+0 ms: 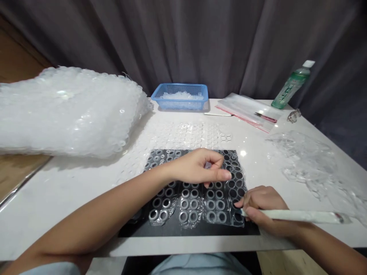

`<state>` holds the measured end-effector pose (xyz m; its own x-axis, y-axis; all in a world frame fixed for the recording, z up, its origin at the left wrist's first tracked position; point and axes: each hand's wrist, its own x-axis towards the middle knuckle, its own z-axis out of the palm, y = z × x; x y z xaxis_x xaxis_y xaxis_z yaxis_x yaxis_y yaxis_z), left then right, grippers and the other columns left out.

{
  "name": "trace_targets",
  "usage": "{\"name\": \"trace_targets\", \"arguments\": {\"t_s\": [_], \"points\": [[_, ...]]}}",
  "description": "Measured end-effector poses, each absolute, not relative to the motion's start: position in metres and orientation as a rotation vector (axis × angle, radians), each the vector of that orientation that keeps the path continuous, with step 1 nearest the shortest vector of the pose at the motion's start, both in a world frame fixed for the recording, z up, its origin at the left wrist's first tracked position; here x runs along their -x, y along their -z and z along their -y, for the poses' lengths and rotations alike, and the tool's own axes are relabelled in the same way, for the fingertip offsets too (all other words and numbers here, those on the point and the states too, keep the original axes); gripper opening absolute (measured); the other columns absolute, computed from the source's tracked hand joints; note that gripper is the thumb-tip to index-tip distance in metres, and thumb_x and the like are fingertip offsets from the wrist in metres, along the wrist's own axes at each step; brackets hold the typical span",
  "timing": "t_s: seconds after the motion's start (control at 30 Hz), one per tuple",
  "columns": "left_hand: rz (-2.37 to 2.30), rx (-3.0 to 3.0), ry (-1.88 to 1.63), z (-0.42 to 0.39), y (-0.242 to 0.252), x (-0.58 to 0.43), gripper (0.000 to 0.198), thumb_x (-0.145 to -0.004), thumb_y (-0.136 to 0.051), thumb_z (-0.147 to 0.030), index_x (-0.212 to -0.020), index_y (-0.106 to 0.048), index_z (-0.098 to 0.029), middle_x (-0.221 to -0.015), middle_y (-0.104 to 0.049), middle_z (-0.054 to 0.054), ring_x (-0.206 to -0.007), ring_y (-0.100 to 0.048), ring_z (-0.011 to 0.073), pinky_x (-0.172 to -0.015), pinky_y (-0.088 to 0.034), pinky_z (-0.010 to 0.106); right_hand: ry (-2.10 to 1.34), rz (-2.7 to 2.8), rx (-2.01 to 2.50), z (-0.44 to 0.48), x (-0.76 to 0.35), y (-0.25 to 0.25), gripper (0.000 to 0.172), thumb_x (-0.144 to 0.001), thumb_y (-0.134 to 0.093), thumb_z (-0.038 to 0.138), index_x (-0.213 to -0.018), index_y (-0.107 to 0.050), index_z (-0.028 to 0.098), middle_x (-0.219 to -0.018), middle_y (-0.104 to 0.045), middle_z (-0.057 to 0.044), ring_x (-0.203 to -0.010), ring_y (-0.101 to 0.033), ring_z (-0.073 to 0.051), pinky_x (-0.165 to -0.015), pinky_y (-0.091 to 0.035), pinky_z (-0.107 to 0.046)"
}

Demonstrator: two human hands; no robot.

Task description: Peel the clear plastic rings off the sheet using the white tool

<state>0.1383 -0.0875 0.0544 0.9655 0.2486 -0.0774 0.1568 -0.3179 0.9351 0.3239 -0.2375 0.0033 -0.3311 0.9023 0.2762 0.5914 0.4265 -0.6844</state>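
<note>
A black mat [183,230] lies at the near table edge, bearing clear plastic strips [210,204] with rows of round rings in them. My left hand [205,166] is over the strips, its fingers curled in and thumb pointing right. Whatever those fingers may pinch is hidden. At the mat's right edge, my right hand [263,204] grips a long white stick-like tool [304,216]. The tool's tip is by the lower end of the rightmost strip, and its back end sticks out to the right.
A large bag of clear rings [65,110] fills the left. Behind stand a blue basket [179,104] of translucent pieces and a green bottle [292,86]. Plastic bags [243,107] hold up small pink-handled snips [266,117]. Crumpled clear film [309,156] lies right.
</note>
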Motion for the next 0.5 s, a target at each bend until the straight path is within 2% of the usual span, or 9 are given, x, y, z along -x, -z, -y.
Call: {"name": "trace_targets", "arguments": {"t_s": [0.1,0.17,0.23,0.33,0.5], "points": [[-0.204,-2.171,0.006,0.099,-0.06,-0.135,0.026,-0.081,-0.057,-0.03,-0.065,-0.041,-0.017,-0.057,-0.051,-0.005,-0.049,-0.046,0.0059,-0.045,-0.031,0.017,-0.665,2.137,1.161,0.237,-0.317,-0.004,0.032,-0.086,-0.043,0.024,-0.054,-0.044,0.019,-0.049,-0.045,0.002,-0.048,-0.044,-0.009,-0.052,-0.036,-0.023],[-0.154,-2.342,0.094,0.109,-0.059,-0.135,0.011,-0.081,-0.057,-0.026,-0.077,-0.051,-0.018,-0.056,-0.051,-0.005,-0.048,-0.046,0.0072,-0.044,-0.029,0.018,-0.695,2.149,1.135,0.235,-0.314,0.0,0.032,-0.085,-0.044,0.02,-0.053,-0.039,0.018,-0.049,-0.04,0.004,-0.047,-0.04,-0.008,-0.051,-0.033,-0.022],[-0.056,-2.462,0.141,0.117,-0.055,-0.136,0.005,-0.082,-0.056,-0.023,-0.085,-0.057,-0.02,-0.06,-0.056,-0.003,-0.052,-0.049,0.0091,-0.045,-0.031,0.02,-0.728,2.146,1.131,0.233,-0.312,0.003,0.032,-0.084,-0.045,0.019,-0.054,-0.037,0.018,-0.05,-0.036,0.004,-0.048,-0.036,-0.008,-0.05,-0.03,-0.022],[0.141,-2.584,0.126,0.121,-0.048,-0.139,0.004,-0.08,-0.059,-0.021,-0.078,-0.062,-0.019,-0.066,-0.061,-0.001,-0.057,-0.053,0.0105,-0.048,-0.034,0.022,-0.769,2.169,1.117,0.231,-0.312,0.006,0.03,-0.084,-0.045,0.019,-0.055,-0.037,0.018,-0.052,-0.034,0.005,-0.049,-0.035,-0.007,-0.05,-0.028,-0.023],[0.165,-2.686,0.054,0.124,-0.042,-0.141,0.01,-0.072,-0.068,-0.029,-0.07,-0.065,-0.019,-0.057,-0.058,-0.001,-0.049,-0.05,0.0111,-0.043,-0.033,0.023,-0.789,2.189,1.081,0.23,-0.312,0.005,0.031,-0.085,-0.043,0.02,-0.055,-0.037,0.018,-0.051,-0.034,0.005,-0.048,-0.034,-0.007,-0.05,-0.028,-0.023]]}}
